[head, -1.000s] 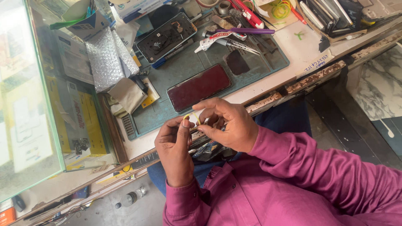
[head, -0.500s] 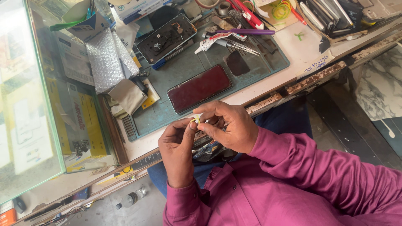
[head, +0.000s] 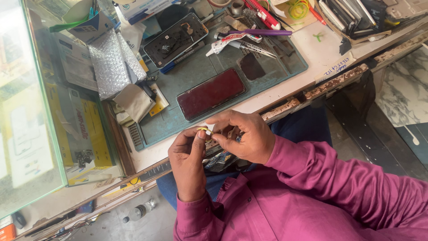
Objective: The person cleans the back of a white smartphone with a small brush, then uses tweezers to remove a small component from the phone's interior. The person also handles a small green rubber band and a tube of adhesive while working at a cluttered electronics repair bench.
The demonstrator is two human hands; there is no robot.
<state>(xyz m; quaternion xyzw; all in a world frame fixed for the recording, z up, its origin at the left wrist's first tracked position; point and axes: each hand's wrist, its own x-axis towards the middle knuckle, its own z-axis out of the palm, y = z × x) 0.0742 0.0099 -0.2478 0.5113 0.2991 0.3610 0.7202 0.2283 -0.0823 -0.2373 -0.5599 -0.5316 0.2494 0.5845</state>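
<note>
My left hand point(head: 187, 163) and my right hand point(head: 249, 138) meet just in front of the table's edge. Between their fingertips they pinch a small yellow-white part point(head: 204, 130). My left thumb and forefinger hold it from the left, while my right fingers close on it from the right. A dark bluish packet point(head: 220, 158) shows under my hands; it is mostly hidden. A phone with a dark red screen point(head: 210, 93) lies face up on the green work mat point(head: 267, 71) just beyond my hands.
An opened phone point(head: 176, 39), tweezers and a purple-handled tool point(head: 263, 32) lie at the mat's far side. Bubble wrap point(head: 111, 62) and a cloth point(head: 133, 101) sit to the left, beside a glass case point(head: 40, 111). A plastic bottle point(head: 140, 209) lies on the floor.
My hands stay together at the table's edge; the fingers have shifted only slightly on the small part.
</note>
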